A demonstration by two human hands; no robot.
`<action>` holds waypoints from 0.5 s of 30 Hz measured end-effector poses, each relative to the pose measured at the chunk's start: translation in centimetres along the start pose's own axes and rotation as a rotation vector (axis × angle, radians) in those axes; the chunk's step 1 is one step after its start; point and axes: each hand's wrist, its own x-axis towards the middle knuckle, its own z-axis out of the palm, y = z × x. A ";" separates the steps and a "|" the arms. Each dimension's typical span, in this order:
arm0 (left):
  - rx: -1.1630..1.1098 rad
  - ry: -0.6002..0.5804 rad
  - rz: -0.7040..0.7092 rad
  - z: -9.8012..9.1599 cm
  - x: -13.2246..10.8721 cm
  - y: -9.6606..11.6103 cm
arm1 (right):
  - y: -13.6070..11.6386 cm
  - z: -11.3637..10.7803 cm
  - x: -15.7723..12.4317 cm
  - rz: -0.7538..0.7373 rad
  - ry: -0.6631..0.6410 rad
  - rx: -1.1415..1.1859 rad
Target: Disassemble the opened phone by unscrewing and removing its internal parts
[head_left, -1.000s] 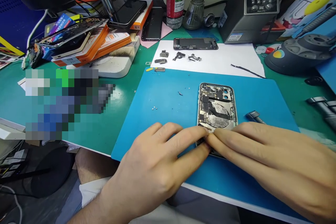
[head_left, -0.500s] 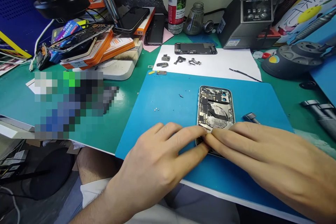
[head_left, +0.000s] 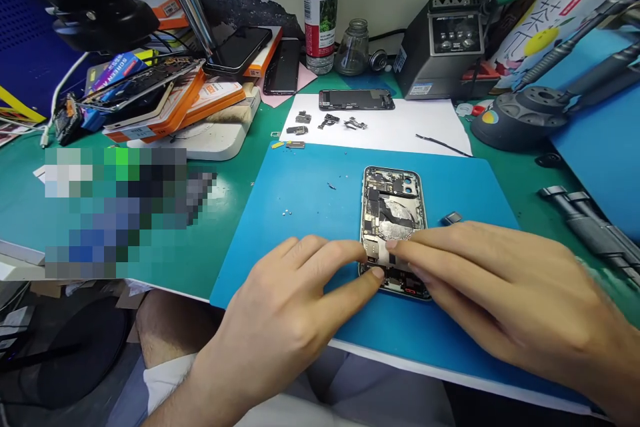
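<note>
An opened smartphone body (head_left: 399,220) lies on the blue mat (head_left: 280,227), its circuit board, flex cable and round coil area exposed. My left hand (head_left: 290,310) is at the phone's lower left, index fingertip at the edge and thumb tip over the lower part, with a gap between them. A metal SIM reader (head_left: 373,249) shows near these tips. My right hand (head_left: 500,287) reaches over the lower right side. Its index fingertip is over the phone's middle, with the thumb partly hidden below. I see nothing held in either hand.
Small phone parts (head_left: 329,121) and a phone screen (head_left: 357,99) lie on white paper (head_left: 410,123). Behind stand a water bottle (head_left: 321,27), a glass jar (head_left: 353,50) and a soldering station (head_left: 437,47). A dark tool (head_left: 451,218) lies right of the phone. Boxes (head_left: 165,107) are stacked left.
My fingertips, which met over the phone's lower part, have moved apart, uncovering its lower end. My right hand has shifted right relative to the phone. The camera view has shifted slightly.
</note>
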 end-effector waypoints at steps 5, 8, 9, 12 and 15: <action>0.001 0.004 -0.005 0.1 0.0 -0.1 | -0.1 0.7 0.4 -0.047 0.009 0.030; -0.003 0.002 -0.004 0.2 0.1 -0.1 | -0.2 0.8 0.7 -0.048 0.013 0.022; -0.001 0.003 -0.002 0.2 0.1 -0.1 | -0.2 0.8 0.8 -0.044 0.012 0.018; 0.010 0.009 0.000 0.2 0.1 0.0 | -0.3 0.8 1.0 -0.036 0.012 0.002; 0.008 0.021 -0.010 0.2 0.0 -0.1 | -0.3 0.9 1.0 -0.022 0.014 0.005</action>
